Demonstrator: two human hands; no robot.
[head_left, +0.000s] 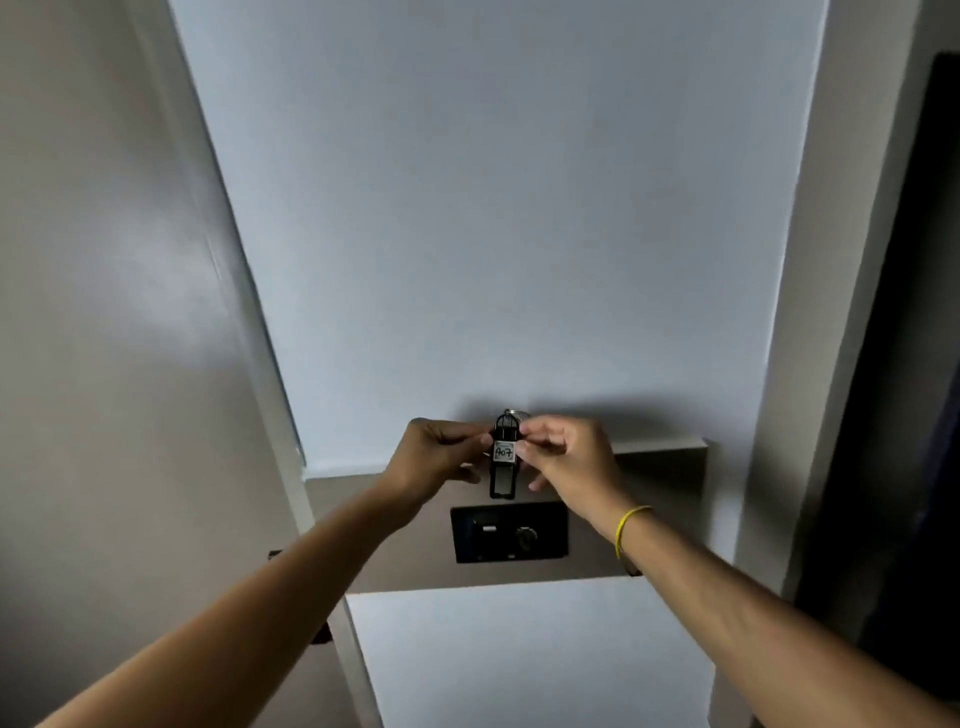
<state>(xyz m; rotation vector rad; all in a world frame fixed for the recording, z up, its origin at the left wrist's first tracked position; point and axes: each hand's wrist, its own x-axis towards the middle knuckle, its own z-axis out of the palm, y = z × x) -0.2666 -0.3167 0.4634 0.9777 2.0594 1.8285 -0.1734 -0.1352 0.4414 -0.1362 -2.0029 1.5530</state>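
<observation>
A black key tag (504, 462) with a small white label reading "A07" hangs upright between my two hands, a metal ring (515, 414) at its top. My left hand (439, 457) pinches its left edge with curled fingers. On the tag's right side, my right hand (563, 454) pinches it at the label, with a yellow band (628, 527) on the wrist. Both hands are held up in front of a pale wall, just above a black wall switch panel (509, 531).
The black panel sits in a taupe strip (660, 467) across the white wall (493, 234). A beige wall or door edge (104, 312) runs along the left. A dark opening (904, 415) lies at the far right.
</observation>
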